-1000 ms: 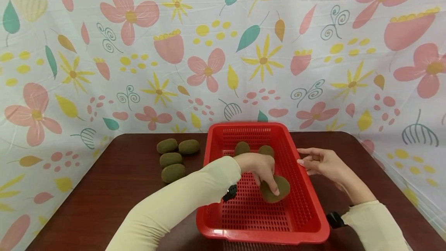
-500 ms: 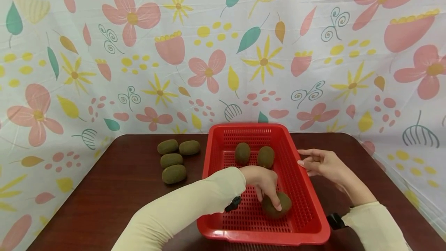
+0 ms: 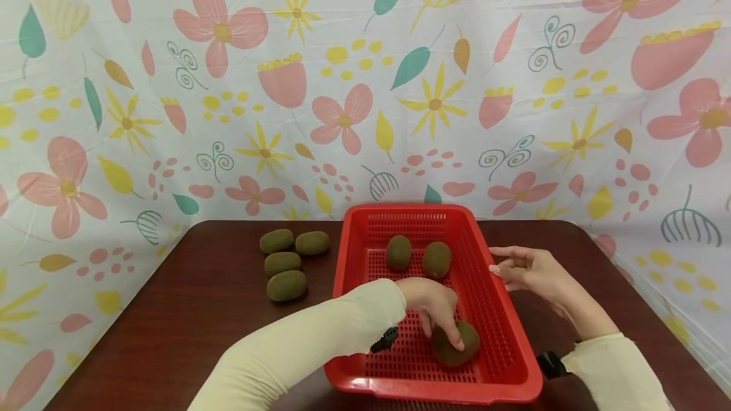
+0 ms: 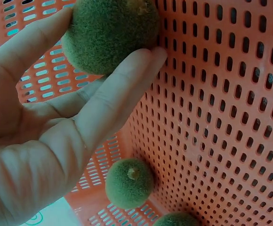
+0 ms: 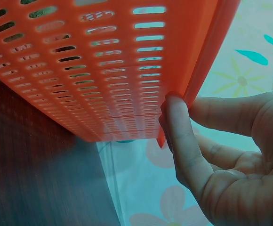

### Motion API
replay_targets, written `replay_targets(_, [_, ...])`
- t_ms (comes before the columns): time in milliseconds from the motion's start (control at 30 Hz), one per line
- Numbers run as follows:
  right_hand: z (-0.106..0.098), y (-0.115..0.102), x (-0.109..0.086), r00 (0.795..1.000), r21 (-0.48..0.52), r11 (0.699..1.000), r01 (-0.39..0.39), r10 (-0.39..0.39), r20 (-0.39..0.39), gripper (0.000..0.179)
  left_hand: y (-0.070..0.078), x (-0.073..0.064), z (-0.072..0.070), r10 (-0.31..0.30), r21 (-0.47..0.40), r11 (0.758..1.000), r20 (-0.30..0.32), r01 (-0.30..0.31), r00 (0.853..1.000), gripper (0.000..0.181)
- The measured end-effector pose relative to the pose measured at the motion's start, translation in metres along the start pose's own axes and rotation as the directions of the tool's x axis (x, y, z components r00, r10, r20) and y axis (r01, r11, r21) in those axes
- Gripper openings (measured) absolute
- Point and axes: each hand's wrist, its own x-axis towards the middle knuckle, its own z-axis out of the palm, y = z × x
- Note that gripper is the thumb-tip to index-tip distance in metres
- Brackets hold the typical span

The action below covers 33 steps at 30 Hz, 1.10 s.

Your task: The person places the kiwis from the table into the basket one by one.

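Inside the red plastic basket, my left hand grips a fuzzy brown kiwi near the front right, close over the slotted floor. The left wrist view has the thumb on one side of this kiwi and the fingers on the other. Two more kiwis stand farther back in the basket, a left one and a right one. My right hand pinches the basket's right rim between thumb and fingers, as the right wrist view shows with the hand at the rim.
Left of the basket, several kiwis lie in a group on the dark brown table. A white cloth with flowers and leaves hangs behind the table and along its sides.
My left hand has moved toward the front of the basket and lower with the kiwi, uncovering the two kiwis behind. The right hand stays at the rim.
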Motion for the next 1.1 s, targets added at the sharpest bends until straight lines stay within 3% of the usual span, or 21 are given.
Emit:
replay_targets(333, [0.002,0.002,0.0,1.0,0.007,1.0,0.005,-0.005,0.008,0.061,0.001,-0.005,-0.004,0.002,0.079,0.997,-0.017,-0.001,1.0,0.022])
replay_targets(667, [0.002,0.0,0.0,1.0,0.008,1.0,-0.002,0.002,0.006,0.063,-0.003,-0.017,-0.018,0.017,0.064,0.998,-0.084,-0.011,0.996,0.029])
replay_targets(933, [0.0,0.002,0.0,1.0,-0.003,1.0,0.003,-0.003,0.005,0.064,-0.008,-0.036,-0.033,0.092,0.064,0.994,-0.137,-0.083,0.986,0.026])
replay_targets(1100, [0.0,0.001,0.0,1.0,-0.005,1.0,0.007,-0.007,0.004,0.064,-0.013,-0.056,-0.046,0.169,0.032,0.986,-0.177,-0.166,0.97,0.027])
